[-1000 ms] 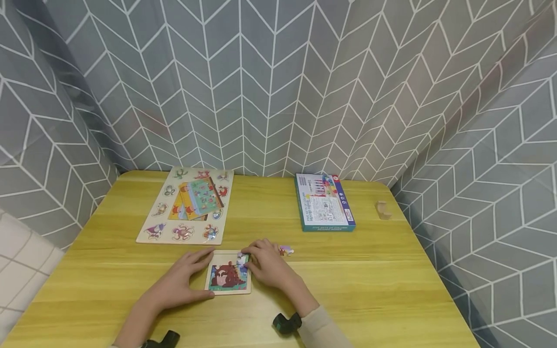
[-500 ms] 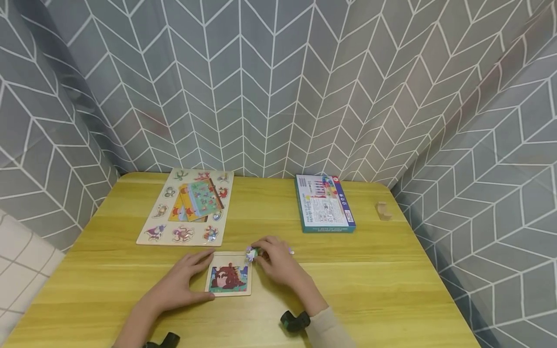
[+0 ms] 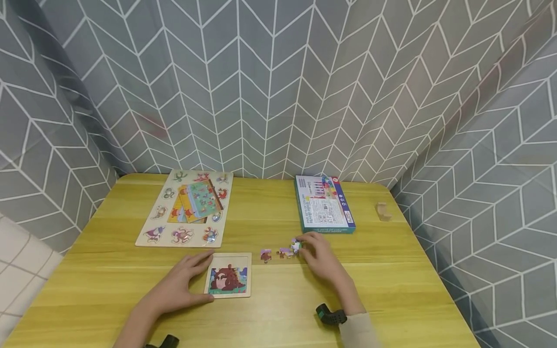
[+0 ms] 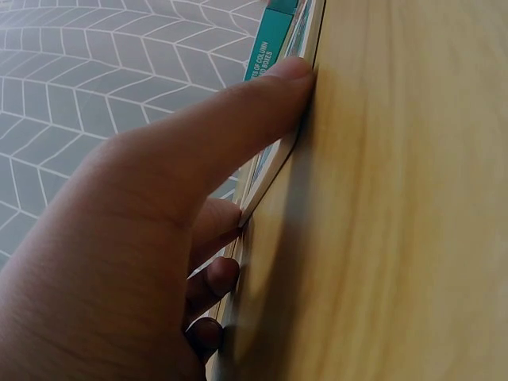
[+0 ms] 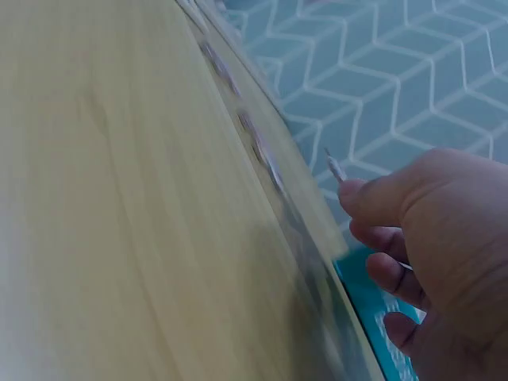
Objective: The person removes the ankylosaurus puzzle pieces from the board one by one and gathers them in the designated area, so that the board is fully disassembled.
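A small square jigsaw puzzle tray [image 3: 232, 258] lies on the table, its assembled lower part showing a brown animal and its upper strip bare. My left hand [image 3: 179, 281] grips the tray's left side, thumb at the near corner and fingers at the far one. In the left wrist view the thumb [image 4: 262, 103] presses the tray's edge. Right of the tray, my right hand [image 3: 324, 261] pinches a white-and-green puzzle piece [image 3: 296, 246]. The right wrist view shows this piece [image 5: 335, 165] edge-on, off the table. Two loose pieces, one brown and purple [image 3: 266, 255], the other purple [image 3: 284, 253], lie between tray and right hand.
Behind the left hand lies a large board [image 3: 148, 227] with sea-animal pictures, several colourful cards [image 3: 202, 198] on top. A teal-edged box [image 3: 324, 205] stands at the back right, near a small tan block [image 3: 383, 211]. Patterned curtains [image 3: 270, 87] hang behind the table.
My right hand has carried the white-and-green piece from the tray's upper right corner rightward, past the loose pieces. My left hand has stayed on the tray.
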A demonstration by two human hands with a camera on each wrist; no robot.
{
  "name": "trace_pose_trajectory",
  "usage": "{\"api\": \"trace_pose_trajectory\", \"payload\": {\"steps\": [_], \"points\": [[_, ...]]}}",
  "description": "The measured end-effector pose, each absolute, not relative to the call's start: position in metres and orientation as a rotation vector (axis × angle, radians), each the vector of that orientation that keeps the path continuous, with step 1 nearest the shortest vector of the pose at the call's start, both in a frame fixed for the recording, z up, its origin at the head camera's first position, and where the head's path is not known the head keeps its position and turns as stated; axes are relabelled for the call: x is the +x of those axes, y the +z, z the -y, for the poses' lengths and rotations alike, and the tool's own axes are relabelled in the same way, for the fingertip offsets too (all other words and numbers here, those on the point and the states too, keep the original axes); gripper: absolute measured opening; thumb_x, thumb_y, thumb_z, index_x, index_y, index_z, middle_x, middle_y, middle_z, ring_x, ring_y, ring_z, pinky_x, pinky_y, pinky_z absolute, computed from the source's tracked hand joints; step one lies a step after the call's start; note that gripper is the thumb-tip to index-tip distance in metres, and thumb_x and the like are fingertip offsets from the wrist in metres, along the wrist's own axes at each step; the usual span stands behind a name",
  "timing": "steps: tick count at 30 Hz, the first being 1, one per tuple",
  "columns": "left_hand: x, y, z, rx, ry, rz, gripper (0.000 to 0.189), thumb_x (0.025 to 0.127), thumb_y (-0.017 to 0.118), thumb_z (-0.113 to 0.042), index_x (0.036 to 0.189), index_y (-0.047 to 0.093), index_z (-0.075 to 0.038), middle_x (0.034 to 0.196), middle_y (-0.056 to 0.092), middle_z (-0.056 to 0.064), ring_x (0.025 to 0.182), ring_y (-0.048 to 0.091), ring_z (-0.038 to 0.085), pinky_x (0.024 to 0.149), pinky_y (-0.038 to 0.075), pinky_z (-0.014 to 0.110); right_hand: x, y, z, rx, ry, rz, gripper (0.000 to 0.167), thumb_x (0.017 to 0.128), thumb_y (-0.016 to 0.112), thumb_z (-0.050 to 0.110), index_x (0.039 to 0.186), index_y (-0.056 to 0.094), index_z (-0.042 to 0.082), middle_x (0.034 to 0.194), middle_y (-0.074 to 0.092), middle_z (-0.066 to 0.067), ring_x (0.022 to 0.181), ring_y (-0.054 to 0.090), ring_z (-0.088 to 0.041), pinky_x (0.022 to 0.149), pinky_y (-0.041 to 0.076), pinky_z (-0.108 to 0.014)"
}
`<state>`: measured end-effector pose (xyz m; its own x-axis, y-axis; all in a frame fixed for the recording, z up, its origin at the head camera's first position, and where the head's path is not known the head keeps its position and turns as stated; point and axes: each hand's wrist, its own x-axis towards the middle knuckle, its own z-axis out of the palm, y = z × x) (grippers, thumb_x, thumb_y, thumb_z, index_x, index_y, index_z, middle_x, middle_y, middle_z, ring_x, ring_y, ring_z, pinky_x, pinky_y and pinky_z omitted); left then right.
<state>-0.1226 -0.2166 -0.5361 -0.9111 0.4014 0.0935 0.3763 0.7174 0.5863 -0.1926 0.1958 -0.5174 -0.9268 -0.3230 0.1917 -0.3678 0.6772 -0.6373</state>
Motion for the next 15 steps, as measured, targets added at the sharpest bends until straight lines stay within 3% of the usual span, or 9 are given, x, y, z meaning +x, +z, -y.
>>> {"api": "trace_pose_trajectory", "payload": {"steps": [7, 15], "points": [[-0.122, -0.536, 0.217, 0.646, 0.97, -2.86, 0.103, 0.078, 0.085, -0.067, 0.155, 0.054, -0.006, 0.169, 0.041, 0.006, 0.149, 0.035, 0.053, 0.116, 0.033, 0.075, -0.191, -0.522, -0.221, 0.594, 1.092, 2.843, 0.029, 0.097, 0.076, 0.006, 0.126, 0.076, 0.01, 0.123, 0.068, -0.004, 0.121, 0.061, -0.027, 0.109, 0.05, -0.053], [-0.123, -0.537, 0.217, 0.677, 0.954, -2.886, 0.102, 0.079, 0.085, -0.065, 0.155, 0.054, -0.005, 0.169, 0.041, 0.005, 0.145, 0.044, 0.04, 0.115, 0.042, 0.065, -0.192, -0.529, -0.225, 0.659, 1.042, 2.845, 0.026, 0.098, 0.076, 0.01, 0.123, 0.078, 0.013, 0.123, 0.068, -0.003, 0.122, 0.059, -0.029, 0.106, 0.045, -0.055]]}}
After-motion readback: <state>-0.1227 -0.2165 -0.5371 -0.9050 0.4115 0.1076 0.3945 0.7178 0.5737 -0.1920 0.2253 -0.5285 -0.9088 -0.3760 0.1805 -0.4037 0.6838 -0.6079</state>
